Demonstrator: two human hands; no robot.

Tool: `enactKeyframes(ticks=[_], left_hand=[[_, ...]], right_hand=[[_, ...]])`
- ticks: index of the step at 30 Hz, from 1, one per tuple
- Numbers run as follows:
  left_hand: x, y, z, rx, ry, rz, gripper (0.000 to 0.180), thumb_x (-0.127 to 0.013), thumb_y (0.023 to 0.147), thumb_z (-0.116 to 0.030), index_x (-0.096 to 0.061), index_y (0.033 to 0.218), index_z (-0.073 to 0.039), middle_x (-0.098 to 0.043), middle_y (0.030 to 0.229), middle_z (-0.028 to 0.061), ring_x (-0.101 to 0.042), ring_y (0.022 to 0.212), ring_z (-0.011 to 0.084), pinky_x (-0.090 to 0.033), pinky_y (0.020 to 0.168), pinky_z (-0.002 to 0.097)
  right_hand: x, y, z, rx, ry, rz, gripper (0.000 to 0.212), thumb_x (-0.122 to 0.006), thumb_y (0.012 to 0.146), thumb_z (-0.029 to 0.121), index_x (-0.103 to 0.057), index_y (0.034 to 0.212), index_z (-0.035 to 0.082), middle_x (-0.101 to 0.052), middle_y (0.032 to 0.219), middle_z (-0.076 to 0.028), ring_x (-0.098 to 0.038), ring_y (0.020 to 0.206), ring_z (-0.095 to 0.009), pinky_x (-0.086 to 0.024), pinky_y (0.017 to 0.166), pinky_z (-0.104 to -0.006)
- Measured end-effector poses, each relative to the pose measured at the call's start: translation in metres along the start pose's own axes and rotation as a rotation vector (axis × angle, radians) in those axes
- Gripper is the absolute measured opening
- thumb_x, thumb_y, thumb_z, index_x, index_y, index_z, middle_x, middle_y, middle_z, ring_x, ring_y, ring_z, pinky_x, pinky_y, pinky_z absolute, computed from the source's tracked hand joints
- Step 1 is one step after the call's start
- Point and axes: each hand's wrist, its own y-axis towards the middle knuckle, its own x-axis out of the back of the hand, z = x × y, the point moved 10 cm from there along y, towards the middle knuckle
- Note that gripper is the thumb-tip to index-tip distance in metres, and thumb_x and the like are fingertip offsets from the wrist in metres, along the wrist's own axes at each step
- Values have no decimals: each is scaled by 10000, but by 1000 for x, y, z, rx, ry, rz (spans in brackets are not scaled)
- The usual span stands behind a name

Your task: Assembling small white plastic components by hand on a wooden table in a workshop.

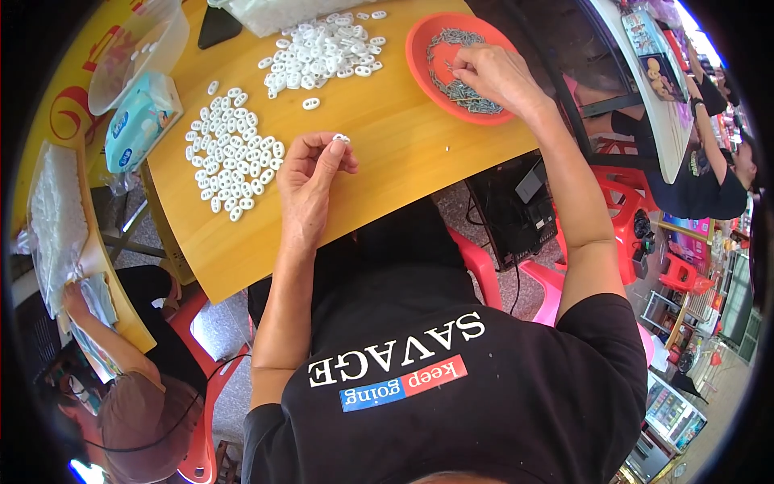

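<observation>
My left hand (308,179) is raised over the near part of the wooden table, with a small white oval plastic piece (342,138) pinched between thumb and fingertip. My right hand (498,77) reaches into a shallow orange-red bowl (416,50) of small grey metal screws (469,98). Its fingertips are drawn together over the screws, and whatever they grip is too small to make out. Left of my left hand lies a spread of white two-holed oval pieces (230,153). A denser heap of similar pieces (322,55) sits farther back, with a single piece (311,103) just in front.
A blue tissue pack (143,121) and a clear plastic tub (129,73) stand at the table's left edge. Behind the heap are a translucent container (274,12) and a dark phone-like slab (218,27). Another person (149,411) sits at lower left; red chairs (621,218) stand right.
</observation>
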Motion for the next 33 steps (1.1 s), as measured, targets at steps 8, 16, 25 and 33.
enactKeyframes(ticks=[8,16,25,33], left_hand=[[1,-1,0,7,-2,-2,180,-621,948,-141,-584,1027,16,-623,895,62,-608,782,136,-515,734,288],[4,-1,-2,-5,-25,-6,158,-613,949,-123,-584,1020,16,-627,888,59,-612,776,132,-521,721,283],[8,-1,4,30,-89,-34,137,-620,944,-136,-598,1001,-14,-639,866,59,-605,776,145,-501,729,282],[7,1,1,-9,-80,-10,186,-627,945,-158,-586,1005,14,-635,879,63,-621,767,137,-523,718,280]], right_hand=[[1,4,17,113,-97,-10,98,-632,819,119,-618,829,23,-677,878,-139,-651,831,-344,-515,718,-450],[-12,13,22,86,-94,69,114,-575,807,134,-611,818,26,-666,837,-164,-647,810,-365,-510,713,-462],[37,-6,43,82,474,-297,166,-646,821,72,-613,977,26,-635,742,-68,-630,627,-192,-508,619,-307],[-20,-19,136,84,1048,-176,158,-644,903,59,-669,1049,4,-656,858,-35,-610,713,-85,-496,626,-228]])
